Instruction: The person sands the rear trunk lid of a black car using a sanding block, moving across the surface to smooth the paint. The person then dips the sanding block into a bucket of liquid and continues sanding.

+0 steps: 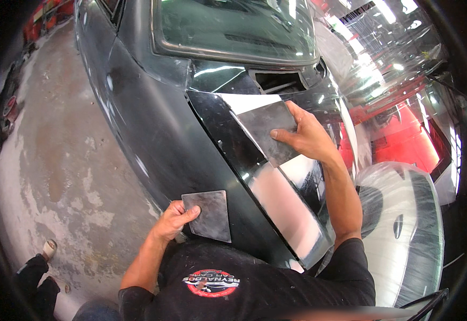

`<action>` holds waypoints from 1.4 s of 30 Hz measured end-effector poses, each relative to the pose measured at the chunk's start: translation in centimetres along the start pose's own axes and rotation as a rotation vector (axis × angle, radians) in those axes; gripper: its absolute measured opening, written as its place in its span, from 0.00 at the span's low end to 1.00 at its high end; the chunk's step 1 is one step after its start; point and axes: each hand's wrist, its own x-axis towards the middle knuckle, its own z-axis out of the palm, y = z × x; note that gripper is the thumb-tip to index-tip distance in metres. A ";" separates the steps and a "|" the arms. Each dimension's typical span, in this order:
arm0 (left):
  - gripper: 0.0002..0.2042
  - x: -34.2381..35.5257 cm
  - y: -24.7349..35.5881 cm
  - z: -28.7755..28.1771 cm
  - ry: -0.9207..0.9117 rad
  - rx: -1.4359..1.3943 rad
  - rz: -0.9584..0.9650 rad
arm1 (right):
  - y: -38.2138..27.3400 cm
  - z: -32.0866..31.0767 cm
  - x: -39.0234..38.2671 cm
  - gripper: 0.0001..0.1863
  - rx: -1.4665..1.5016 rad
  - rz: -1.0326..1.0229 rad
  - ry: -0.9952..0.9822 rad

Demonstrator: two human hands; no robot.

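Note:
My left hand [172, 220] grips a flat grey square sheet with rounded corners [209, 216], thumb on top, beside the dark matte fender [142, 123]. It looks like a sanding sheet. My right hand [309, 132] is closed on a larger dark grey sheet [265, 131], its thumb pressed on the face and fingers curled over the far edge. This sheet lies over or just above the car's glossy black panel [225, 125]; contact cannot be made out. Nearer to me, the panel carries a pinkish-white smooth patch [286, 206].
Beyond the panel are a rectangular opening [279, 82] and the car's window glass [233, 29]. Clear plastic covers a pale rounded object [404, 224] at right. Red parts [410, 142] stand behind it. A person's shoe [50, 248] rests on the stained concrete floor [67, 144] at left.

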 end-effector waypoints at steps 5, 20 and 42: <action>0.12 0.1 -0.1 -0.1 -0.006 0.004 -0.011 | 0.0 0.2 0.7 0.24 -0.055 0.007 -0.007; 0.12 0.2 -0.5 -0.5 0.001 -0.017 -0.039 | -5.1 -3.0 -1.4 0.20 0.454 -0.314 0.664; 0.14 -3.4 10.8 11.5 0.086 -0.298 0.540 | -3.2 2.6 -9.2 0.29 -0.994 -0.718 0.165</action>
